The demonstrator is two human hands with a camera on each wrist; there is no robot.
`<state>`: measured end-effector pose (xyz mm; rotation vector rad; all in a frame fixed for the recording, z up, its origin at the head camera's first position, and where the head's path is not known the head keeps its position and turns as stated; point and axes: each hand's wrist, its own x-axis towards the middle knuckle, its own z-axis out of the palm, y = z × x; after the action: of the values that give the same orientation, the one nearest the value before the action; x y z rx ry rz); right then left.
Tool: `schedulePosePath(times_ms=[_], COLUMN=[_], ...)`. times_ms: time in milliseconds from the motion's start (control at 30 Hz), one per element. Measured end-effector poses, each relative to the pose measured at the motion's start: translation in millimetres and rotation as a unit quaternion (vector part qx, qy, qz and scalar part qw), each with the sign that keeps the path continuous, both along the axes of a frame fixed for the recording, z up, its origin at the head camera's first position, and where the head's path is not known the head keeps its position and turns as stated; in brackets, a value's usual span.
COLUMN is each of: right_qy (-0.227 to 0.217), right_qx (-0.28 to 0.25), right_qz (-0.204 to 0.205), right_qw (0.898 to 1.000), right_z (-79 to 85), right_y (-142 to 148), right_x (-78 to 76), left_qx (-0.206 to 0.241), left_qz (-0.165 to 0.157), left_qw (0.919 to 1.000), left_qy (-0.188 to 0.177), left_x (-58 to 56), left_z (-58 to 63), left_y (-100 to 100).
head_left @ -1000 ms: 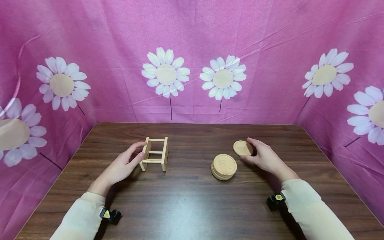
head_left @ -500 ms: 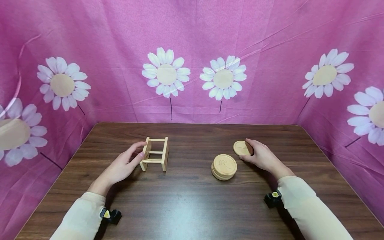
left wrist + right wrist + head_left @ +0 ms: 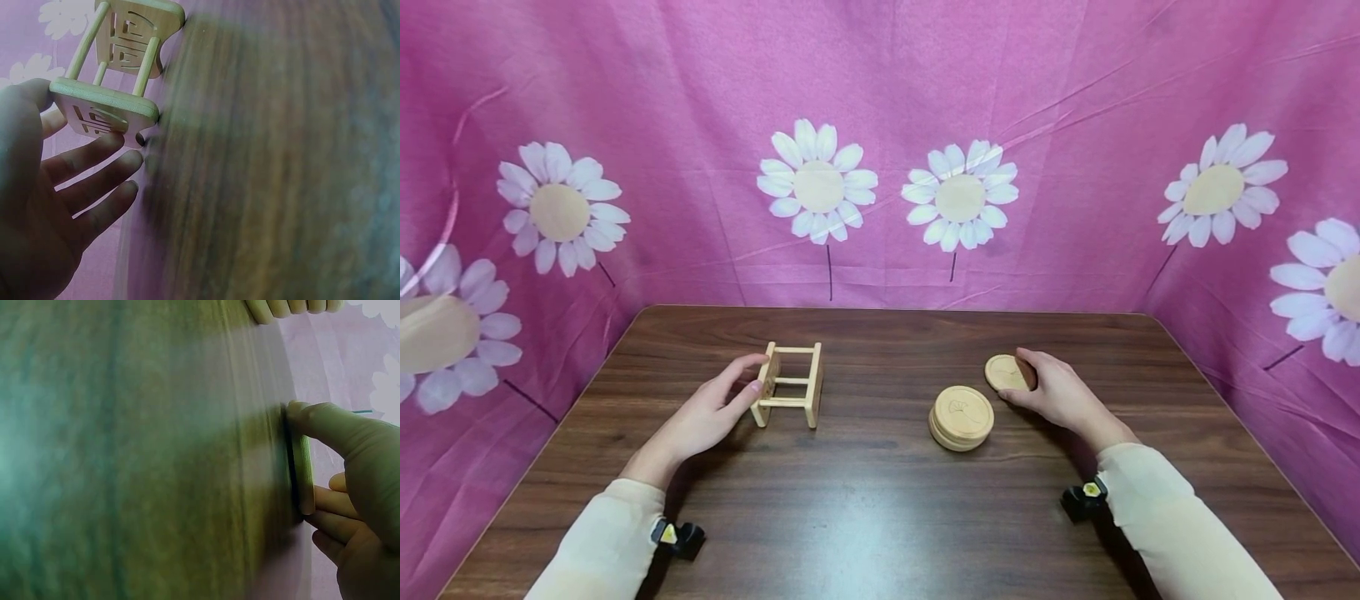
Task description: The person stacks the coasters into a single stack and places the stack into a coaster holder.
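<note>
On the left of the table is a small wooden coaster rack point(image 3: 812, 387), two slotted side panels joined by round rods. My left hand point(image 3: 711, 412) holds its left panel, thumb at the front edge and index finger toward the back; in the left wrist view other fingertips point(image 3: 114, 139) touch the panel's outer face. To the right, my right hand point(image 3: 1060, 396) grips a round wooden coaster point(image 3: 1002, 372) by its rim, thumb near and fingers far. The right wrist view shows this coaster point(image 3: 304, 472) edge-on, thumb and fingers at opposite sides. Its right part is hidden or shaded by the hand.
A stack of round wooden coasters point(image 3: 961, 415), the top one engraved with a leaf-like figure, stands just left of and nearer than the gripped coaster. The dark wood table point(image 3: 880, 500) ends at a pink flowered cloth point(image 3: 880, 83) behind and at both sides.
Over the last second my right hand has shifted slightly left, its fingers closing in on the coaster's rim. My left hand, the rack and the stack keep their places.
</note>
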<state>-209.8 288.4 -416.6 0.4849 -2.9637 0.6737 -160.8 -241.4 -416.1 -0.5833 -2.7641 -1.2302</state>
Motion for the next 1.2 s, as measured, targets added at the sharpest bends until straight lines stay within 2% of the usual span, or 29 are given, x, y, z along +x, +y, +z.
schedulePosePath(times_ms=[200, 567, 900, 1200], right_qy=[0.008, 0.035, 0.068, 0.096], right_qx=[-0.005, -0.032, -0.053, -0.050], right_qz=[-0.003, 0.007, 0.040, 0.092], right_qw=[1.000, 0.999, 0.996, 0.990], right_z=[4.9, 18.4, 35.0, 36.8], right_y=[1.7, -2.0, -19.9, -36.3], right_x=[6.3, 30.6, 49.9, 61.3], left_qx=[-0.003, 0.001, 0.000, -0.003], left_qz=[0.000, -0.002, 0.000, 0.001], left_qw=[1.0000, 1.0000, 1.0000, 1.0000], left_qy=[0.002, -0.001, 0.000, 0.000], left_x=[-0.6, -0.8, -0.2, 0.4], left_z=[-0.6, 0.1, 0.5, 0.9], left_y=[-0.1, -0.1, -0.3, 0.4])
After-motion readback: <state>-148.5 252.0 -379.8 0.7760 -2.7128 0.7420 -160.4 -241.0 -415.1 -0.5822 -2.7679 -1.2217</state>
